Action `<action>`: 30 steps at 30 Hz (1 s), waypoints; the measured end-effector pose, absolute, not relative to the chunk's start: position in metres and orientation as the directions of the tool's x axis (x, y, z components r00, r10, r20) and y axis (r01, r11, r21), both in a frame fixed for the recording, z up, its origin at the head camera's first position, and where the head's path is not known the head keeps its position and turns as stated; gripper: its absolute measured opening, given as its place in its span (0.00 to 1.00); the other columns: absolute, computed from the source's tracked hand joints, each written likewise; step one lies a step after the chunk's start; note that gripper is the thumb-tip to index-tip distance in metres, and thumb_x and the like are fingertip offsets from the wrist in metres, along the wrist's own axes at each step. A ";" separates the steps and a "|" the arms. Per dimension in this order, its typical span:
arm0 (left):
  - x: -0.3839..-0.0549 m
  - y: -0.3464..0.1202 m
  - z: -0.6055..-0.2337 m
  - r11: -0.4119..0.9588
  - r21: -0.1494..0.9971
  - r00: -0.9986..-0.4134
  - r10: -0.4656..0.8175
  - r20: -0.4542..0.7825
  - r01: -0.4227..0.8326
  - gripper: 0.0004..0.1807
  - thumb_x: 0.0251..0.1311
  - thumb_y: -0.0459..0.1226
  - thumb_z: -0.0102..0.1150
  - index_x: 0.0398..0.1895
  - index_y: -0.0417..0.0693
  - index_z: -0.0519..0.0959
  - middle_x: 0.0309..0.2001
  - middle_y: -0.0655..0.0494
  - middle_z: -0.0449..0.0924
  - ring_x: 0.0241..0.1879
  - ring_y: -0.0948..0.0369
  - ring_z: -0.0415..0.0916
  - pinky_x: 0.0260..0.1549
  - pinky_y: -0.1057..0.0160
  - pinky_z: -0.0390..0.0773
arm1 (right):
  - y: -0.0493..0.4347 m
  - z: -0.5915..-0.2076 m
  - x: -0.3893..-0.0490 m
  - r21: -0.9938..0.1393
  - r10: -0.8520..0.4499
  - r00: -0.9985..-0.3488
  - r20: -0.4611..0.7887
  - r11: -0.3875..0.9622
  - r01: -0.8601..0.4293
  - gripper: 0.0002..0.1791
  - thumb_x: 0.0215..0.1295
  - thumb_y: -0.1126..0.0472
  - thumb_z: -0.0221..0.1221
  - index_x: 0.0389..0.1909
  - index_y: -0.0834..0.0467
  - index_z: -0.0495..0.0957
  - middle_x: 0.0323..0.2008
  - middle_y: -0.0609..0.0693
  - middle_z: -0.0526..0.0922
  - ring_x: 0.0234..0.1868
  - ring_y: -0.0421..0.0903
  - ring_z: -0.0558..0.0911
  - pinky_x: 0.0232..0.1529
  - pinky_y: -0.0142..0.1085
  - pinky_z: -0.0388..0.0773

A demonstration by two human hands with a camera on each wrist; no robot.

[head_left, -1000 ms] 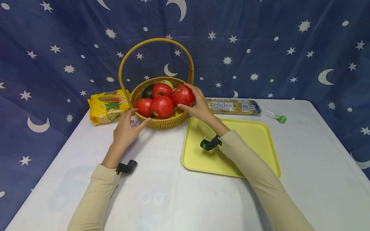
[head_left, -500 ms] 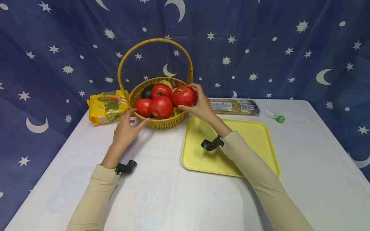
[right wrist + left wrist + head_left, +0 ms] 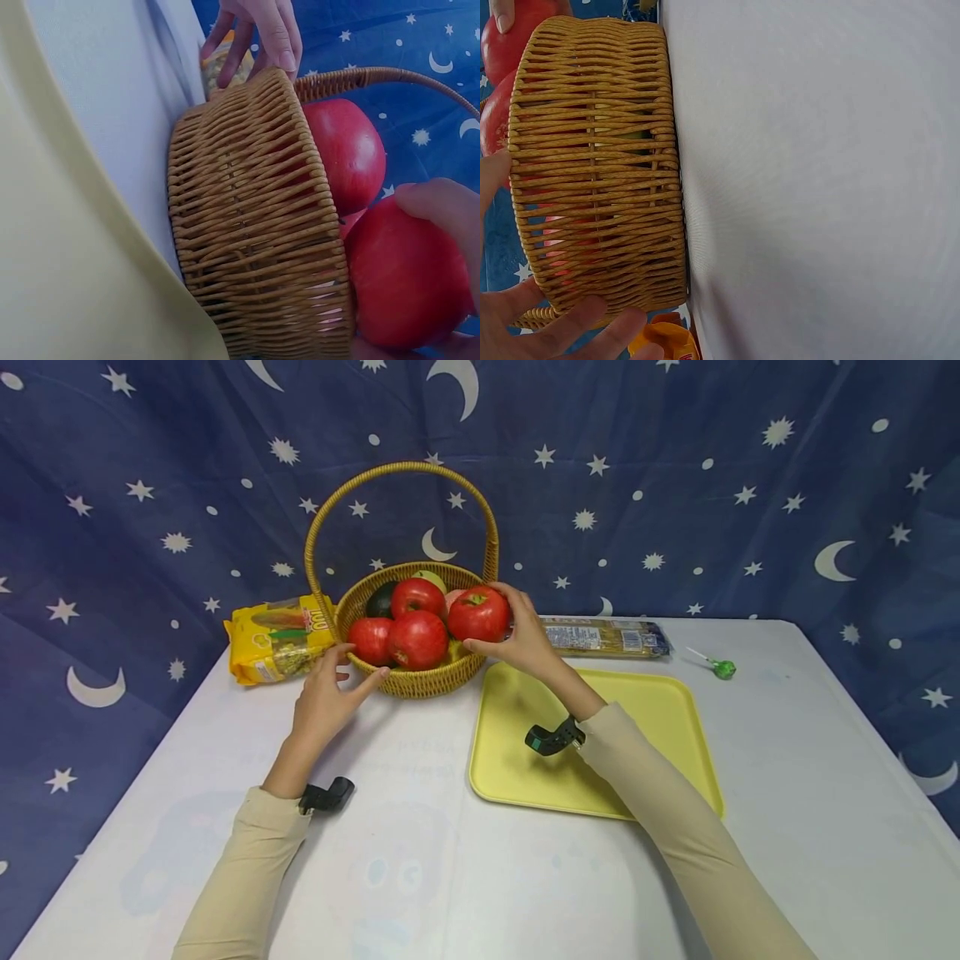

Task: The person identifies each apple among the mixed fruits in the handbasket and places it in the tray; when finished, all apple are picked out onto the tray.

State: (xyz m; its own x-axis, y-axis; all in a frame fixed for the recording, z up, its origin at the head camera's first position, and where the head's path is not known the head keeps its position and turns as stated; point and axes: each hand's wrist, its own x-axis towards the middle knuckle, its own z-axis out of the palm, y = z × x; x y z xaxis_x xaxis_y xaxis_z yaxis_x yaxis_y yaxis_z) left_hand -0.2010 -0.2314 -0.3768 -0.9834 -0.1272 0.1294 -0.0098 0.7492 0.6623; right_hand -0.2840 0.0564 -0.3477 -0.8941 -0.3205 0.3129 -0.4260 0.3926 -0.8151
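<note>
My right hand (image 3: 528,639) grips a large red apple (image 3: 477,614) at the right rim of the wicker basket (image 3: 431,683), thumb in front and fingers behind. The stem end of this apple faces up. In the right wrist view, the held apple (image 3: 405,270) overlaps the rim. My left hand (image 3: 326,697) rests against the basket's left front with fingers spread; its thumb reaches the front rim. Inside lie several more red apples (image 3: 417,640), a dark green fruit (image 3: 381,600) and a yellow-green fruit (image 3: 431,578). The lower contents are mostly hidden.
A yellow food bag (image 3: 273,642) stands left of the basket, under its tall arched handle (image 3: 401,466). A yellow tray (image 3: 660,714) lies beneath my right forearm. Behind it is a long clear noodle packet (image 3: 607,637); a green lollipop (image 3: 723,669) lies farther right.
My right hand and its apple have shifted slightly right, and the apple has tipped so its stem end shows more. A pinkish fruit shows behind it. My left hand has hardly moved.
</note>
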 end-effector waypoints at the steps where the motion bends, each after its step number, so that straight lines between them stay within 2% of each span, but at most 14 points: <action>1: -0.201 -0.232 -0.377 0.751 0.660 -0.983 -0.128 0.129 -0.012 0.47 0.57 0.66 0.56 0.71 0.48 0.60 0.61 0.40 0.68 0.57 0.44 0.72 0.50 0.35 0.70 | 0.056 -0.348 -0.284 -0.820 -0.319 -0.894 0.316 0.382 -0.426 0.48 0.50 0.57 0.73 0.70 0.57 0.58 0.64 0.60 0.64 0.64 0.57 0.68 0.60 0.52 0.73; 7: -0.199 -0.234 -0.376 0.756 0.654 -0.983 -0.136 0.124 -0.022 0.48 0.57 0.67 0.55 0.72 0.48 0.60 0.62 0.41 0.68 0.57 0.44 0.72 0.50 0.34 0.69 | 0.057 -0.349 -0.282 -0.842 -0.314 -0.884 0.346 0.313 -0.440 0.49 0.48 0.60 0.74 0.67 0.60 0.55 0.63 0.59 0.67 0.62 0.55 0.71 0.61 0.49 0.73; 11: -0.199 -0.233 -0.376 0.753 0.657 -0.984 -0.135 0.120 -0.024 0.48 0.57 0.67 0.55 0.72 0.48 0.60 0.62 0.40 0.68 0.57 0.44 0.72 0.50 0.35 0.69 | 0.057 -0.352 -0.281 -0.847 -0.308 -0.880 0.361 0.286 -0.447 0.50 0.48 0.61 0.74 0.68 0.60 0.54 0.64 0.59 0.66 0.63 0.55 0.70 0.61 0.49 0.72; 23: -0.200 -0.232 -0.376 0.751 0.660 -0.984 -0.129 0.120 -0.018 0.48 0.56 0.67 0.55 0.72 0.48 0.60 0.62 0.40 0.67 0.57 0.44 0.72 0.50 0.35 0.70 | 0.064 -0.350 -0.272 -0.851 -0.306 -0.876 0.373 0.264 -0.454 0.48 0.49 0.63 0.74 0.69 0.64 0.58 0.64 0.59 0.66 0.63 0.55 0.70 0.61 0.51 0.72; 30: -0.200 -0.231 -0.376 0.753 0.658 -0.984 -0.125 0.127 -0.011 0.48 0.57 0.67 0.55 0.71 0.47 0.60 0.61 0.40 0.68 0.57 0.44 0.72 0.49 0.35 0.71 | 0.070 -0.349 -0.269 -0.849 -0.297 -0.878 0.375 0.270 -0.454 0.47 0.48 0.63 0.74 0.68 0.60 0.58 0.63 0.58 0.67 0.61 0.54 0.71 0.59 0.49 0.74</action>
State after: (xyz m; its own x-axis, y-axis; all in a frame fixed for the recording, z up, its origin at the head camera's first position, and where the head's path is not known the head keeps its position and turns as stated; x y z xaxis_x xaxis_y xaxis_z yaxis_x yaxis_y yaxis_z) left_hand -0.1999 -0.2313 -0.3758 -0.9840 -0.1254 0.1270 -0.0109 0.7525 0.6585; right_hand -0.2692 0.0700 -0.3495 -0.8782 -0.2974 0.3745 -0.4536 0.2697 -0.8494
